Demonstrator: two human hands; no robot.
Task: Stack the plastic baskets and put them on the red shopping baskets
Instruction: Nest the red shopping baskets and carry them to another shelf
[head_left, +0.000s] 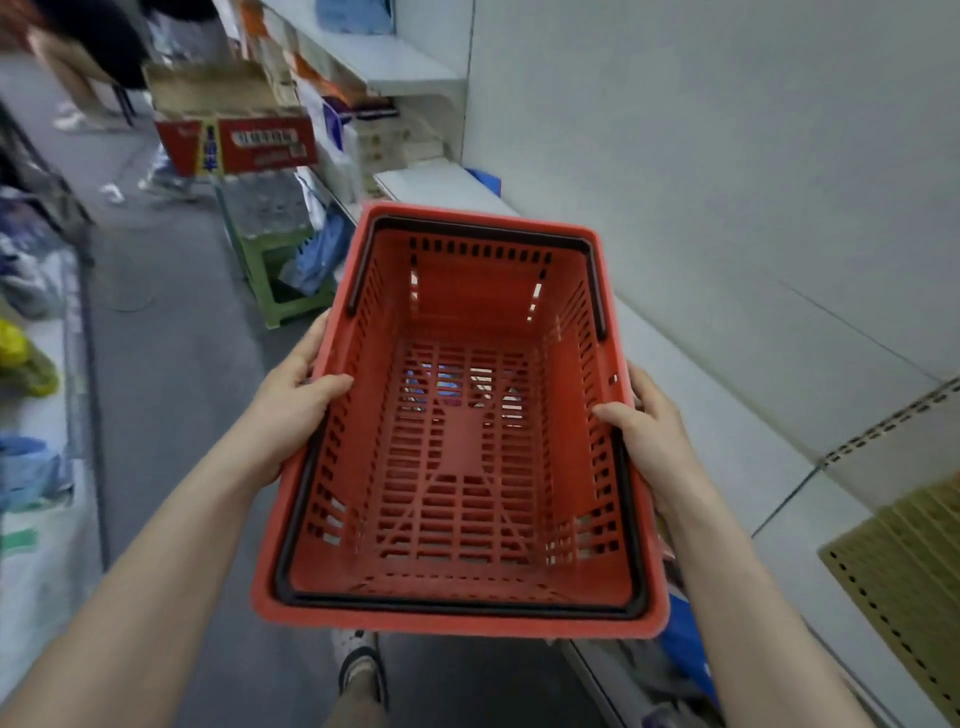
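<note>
A red slotted shopping basket with black folded-down handles fills the middle of the head view, held level in the air in front of me. It holds nothing inside. My left hand grips its left rim, thumb over the edge. On the opposite rim sits my right hand, gripping with the thumb inside. The basket hangs beside and partly over a white shelf on the right. No other plastic baskets are visible.
A grey aisle floor runs ahead. A green stool carries an open red cardboard box at the upper left. White shelving with goods lines both sides. A perforated yellow panel lies on the right shelf. My foot shows below the basket.
</note>
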